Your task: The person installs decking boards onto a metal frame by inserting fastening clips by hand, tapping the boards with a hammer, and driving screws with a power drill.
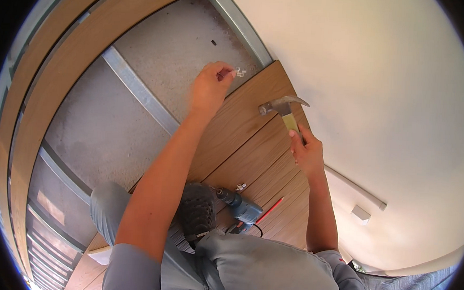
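Observation:
My right hand (308, 154) is wrapped round the yellow-green handle of a claw hammer (288, 116), raised over the brown deck boards (244, 119) near the wall. The hammer's metal head points left and its claw right. Farther left, my left hand (210, 88) is closed in a pinch above the bare grey floor, just beyond the last board's edge. Small pale clips (240, 72) show at its fingertips; their exact shape is too small to tell. Part of the left fingers is turned away from view.
A blue power drill (245, 209) and a red pencil (270, 210) lie on the boards beside my shoe (196, 209). Several small clips (240, 186) are near the drill. Metal joists (140, 89) cross the grey floor. A cream wall (384, 90) rises at right.

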`<state>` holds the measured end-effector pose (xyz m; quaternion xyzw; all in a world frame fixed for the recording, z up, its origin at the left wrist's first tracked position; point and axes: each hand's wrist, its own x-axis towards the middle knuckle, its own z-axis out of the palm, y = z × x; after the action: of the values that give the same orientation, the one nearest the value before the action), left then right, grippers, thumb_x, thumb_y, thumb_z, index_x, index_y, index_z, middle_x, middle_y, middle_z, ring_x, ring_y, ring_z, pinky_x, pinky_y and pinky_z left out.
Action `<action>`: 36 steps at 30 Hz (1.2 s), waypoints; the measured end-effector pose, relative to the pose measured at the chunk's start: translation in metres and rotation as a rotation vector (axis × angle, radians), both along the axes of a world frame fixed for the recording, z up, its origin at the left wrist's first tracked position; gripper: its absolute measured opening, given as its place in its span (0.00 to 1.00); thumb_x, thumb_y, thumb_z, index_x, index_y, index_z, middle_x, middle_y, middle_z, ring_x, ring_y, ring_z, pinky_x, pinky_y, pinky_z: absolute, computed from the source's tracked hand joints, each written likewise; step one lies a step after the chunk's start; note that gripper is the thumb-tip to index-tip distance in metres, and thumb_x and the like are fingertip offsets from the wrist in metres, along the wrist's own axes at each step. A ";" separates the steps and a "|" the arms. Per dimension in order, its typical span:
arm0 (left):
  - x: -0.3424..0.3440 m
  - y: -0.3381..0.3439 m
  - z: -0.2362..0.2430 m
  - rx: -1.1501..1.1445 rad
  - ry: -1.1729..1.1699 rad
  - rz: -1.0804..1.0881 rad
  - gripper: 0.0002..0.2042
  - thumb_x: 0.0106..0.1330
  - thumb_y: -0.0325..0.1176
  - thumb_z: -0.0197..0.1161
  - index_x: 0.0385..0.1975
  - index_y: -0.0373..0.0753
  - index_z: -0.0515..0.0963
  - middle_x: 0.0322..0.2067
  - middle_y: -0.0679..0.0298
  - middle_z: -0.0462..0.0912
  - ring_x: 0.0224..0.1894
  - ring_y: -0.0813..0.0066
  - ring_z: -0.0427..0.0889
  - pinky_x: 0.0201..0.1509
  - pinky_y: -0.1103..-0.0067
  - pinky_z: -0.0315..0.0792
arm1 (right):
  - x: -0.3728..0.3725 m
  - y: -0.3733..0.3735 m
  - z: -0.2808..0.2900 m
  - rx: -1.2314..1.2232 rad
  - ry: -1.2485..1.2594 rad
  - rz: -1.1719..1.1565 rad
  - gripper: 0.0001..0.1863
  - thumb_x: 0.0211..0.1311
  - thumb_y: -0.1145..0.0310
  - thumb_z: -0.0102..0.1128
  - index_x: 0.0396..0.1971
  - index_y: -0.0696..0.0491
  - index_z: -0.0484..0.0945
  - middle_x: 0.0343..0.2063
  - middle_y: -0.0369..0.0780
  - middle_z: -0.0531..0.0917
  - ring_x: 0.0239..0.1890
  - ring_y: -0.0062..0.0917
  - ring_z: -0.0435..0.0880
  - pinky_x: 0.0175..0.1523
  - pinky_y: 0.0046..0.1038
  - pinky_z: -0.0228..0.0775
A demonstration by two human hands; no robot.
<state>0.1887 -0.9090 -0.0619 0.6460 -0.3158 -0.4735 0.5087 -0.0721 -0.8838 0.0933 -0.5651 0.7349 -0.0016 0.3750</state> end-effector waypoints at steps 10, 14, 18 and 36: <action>-0.065 -0.083 -0.023 0.184 -0.123 -0.114 0.07 0.66 0.32 0.67 0.40 0.38 0.85 0.36 0.56 0.89 0.38 0.58 0.87 0.45 0.67 0.79 | 0.044 -0.065 0.058 -0.251 0.222 0.136 0.23 0.75 0.54 0.62 0.59 0.56 0.80 0.19 0.35 0.78 0.21 0.16 0.71 0.29 0.23 0.65; -0.073 -0.086 -0.029 0.154 -0.062 -0.145 0.08 0.66 0.33 0.66 0.41 0.38 0.86 0.37 0.54 0.89 0.40 0.55 0.87 0.47 0.65 0.79 | 0.072 -0.104 0.063 -0.292 0.343 0.298 0.23 0.75 0.53 0.61 0.57 0.55 0.81 0.17 0.37 0.76 0.20 0.19 0.71 0.28 0.25 0.66; -0.075 -0.087 -0.043 0.071 -0.104 -0.174 0.10 0.67 0.34 0.64 0.42 0.38 0.86 0.38 0.52 0.89 0.41 0.52 0.87 0.48 0.65 0.79 | 0.107 -0.145 0.052 -0.328 0.559 0.602 0.20 0.76 0.53 0.57 0.52 0.55 0.81 0.19 0.44 0.82 0.22 0.36 0.81 0.31 0.38 0.72; -0.034 -0.028 -0.018 0.211 -0.181 -0.499 0.20 0.75 0.47 0.58 0.47 0.31 0.78 0.45 0.44 0.85 0.49 0.50 0.85 0.53 0.63 0.78 | 0.148 -0.195 0.002 -0.155 0.883 1.195 0.15 0.73 0.57 0.58 0.39 0.54 0.83 0.26 0.46 0.86 0.31 0.42 0.86 0.38 0.43 0.78</action>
<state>0.1548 -0.9366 -0.0794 0.6374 -0.4583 -0.5545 0.2759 0.0764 -1.0784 0.0951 -0.8412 0.3825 0.3777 -0.0590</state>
